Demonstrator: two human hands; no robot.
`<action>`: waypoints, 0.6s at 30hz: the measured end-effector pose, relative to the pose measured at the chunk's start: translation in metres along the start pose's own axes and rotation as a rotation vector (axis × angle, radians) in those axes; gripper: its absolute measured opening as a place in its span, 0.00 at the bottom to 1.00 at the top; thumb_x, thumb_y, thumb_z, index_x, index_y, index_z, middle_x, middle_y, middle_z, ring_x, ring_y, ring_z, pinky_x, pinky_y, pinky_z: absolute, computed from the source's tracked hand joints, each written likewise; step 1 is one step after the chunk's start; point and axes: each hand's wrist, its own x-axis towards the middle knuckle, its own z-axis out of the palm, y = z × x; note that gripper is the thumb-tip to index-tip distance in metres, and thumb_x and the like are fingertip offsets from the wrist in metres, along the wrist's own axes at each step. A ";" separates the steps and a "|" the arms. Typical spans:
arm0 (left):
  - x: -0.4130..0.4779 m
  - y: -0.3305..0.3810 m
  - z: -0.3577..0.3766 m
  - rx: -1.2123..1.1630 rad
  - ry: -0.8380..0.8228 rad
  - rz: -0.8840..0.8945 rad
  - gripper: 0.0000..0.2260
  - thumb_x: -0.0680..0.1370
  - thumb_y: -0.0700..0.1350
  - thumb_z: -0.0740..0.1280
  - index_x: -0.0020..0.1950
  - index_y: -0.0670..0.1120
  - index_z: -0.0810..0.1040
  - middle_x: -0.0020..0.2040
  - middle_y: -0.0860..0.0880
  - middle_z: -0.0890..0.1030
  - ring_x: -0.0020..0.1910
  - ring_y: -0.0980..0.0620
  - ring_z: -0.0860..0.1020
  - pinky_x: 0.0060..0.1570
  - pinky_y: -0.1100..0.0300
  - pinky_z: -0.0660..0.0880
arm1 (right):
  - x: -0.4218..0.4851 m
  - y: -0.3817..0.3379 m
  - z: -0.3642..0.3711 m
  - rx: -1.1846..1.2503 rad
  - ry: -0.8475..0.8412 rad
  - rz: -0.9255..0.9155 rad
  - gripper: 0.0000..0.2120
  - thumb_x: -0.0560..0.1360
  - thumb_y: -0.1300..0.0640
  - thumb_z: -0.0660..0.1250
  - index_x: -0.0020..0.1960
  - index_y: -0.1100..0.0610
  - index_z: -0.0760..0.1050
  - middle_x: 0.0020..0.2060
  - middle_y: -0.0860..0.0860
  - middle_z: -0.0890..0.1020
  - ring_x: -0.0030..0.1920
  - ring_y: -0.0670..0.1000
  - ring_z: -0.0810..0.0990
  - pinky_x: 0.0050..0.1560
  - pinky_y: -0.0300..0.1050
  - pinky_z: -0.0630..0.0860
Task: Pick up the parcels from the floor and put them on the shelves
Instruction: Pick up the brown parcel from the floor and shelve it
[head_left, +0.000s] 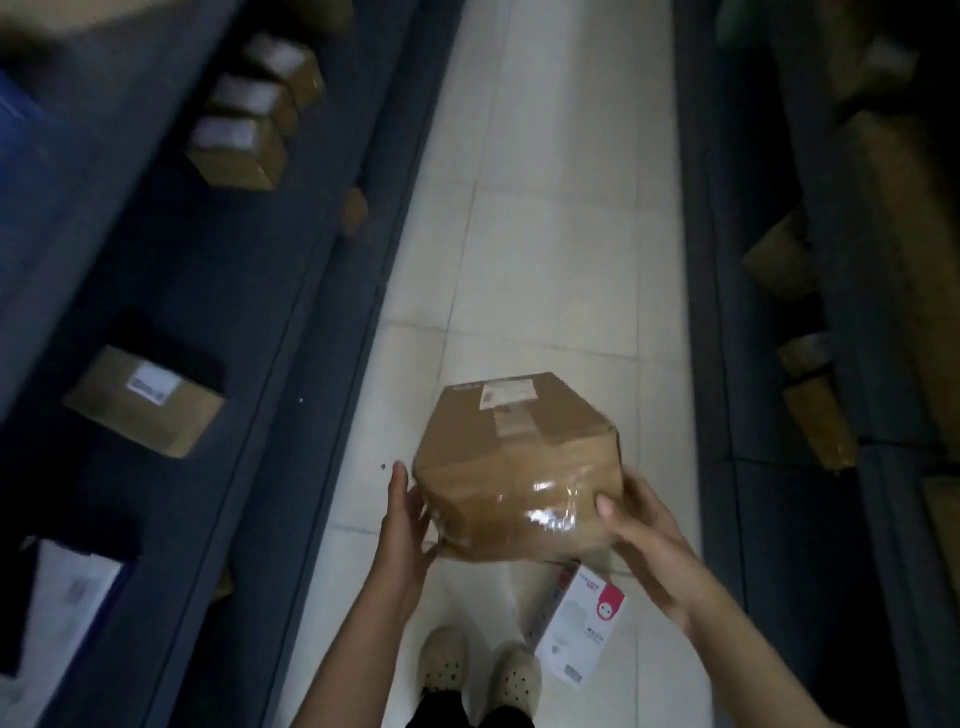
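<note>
I hold a brown cardboard parcel (514, 462) in the air over the aisle floor, taped with shiny clear tape and carrying a white label on top. My left hand (408, 525) presses flat against its left side. My right hand (641, 530) grips its right front corner, thumb on the near face. A white and red box (582, 629) lies on the tiled floor just below the parcel, beside my feet. Dark blue shelves (291, 291) run along the left of the aisle.
The left shelves carry several brown boxes, one with a label (145, 400) and a row further back (244, 140). A white packet (67, 587) sits at the lower left. The right shelves (737, 312) hold more brown boxes (779, 260). The tiled aisle (545, 208) runs ahead between them.
</note>
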 end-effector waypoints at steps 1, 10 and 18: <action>-0.019 0.008 0.001 -0.023 -0.022 -0.012 0.44 0.63 0.75 0.56 0.75 0.56 0.67 0.70 0.52 0.72 0.72 0.46 0.68 0.71 0.38 0.64 | -0.020 -0.016 0.003 -0.025 -0.024 -0.028 0.40 0.62 0.53 0.77 0.72 0.49 0.68 0.65 0.50 0.79 0.61 0.50 0.81 0.54 0.44 0.81; -0.187 0.069 0.002 -0.010 -0.229 0.065 0.20 0.79 0.60 0.57 0.66 0.53 0.75 0.58 0.49 0.83 0.58 0.47 0.77 0.54 0.49 0.74 | -0.183 -0.116 0.034 -0.162 -0.147 -0.217 0.41 0.59 0.58 0.81 0.68 0.43 0.70 0.64 0.40 0.79 0.64 0.42 0.78 0.56 0.36 0.78; -0.240 0.090 0.001 0.021 -0.400 0.307 0.37 0.65 0.59 0.76 0.71 0.47 0.74 0.63 0.41 0.81 0.63 0.40 0.77 0.48 0.51 0.80 | -0.257 -0.118 0.051 -0.082 -0.012 -0.258 0.50 0.50 0.37 0.82 0.68 0.51 0.72 0.63 0.49 0.81 0.60 0.50 0.82 0.55 0.47 0.80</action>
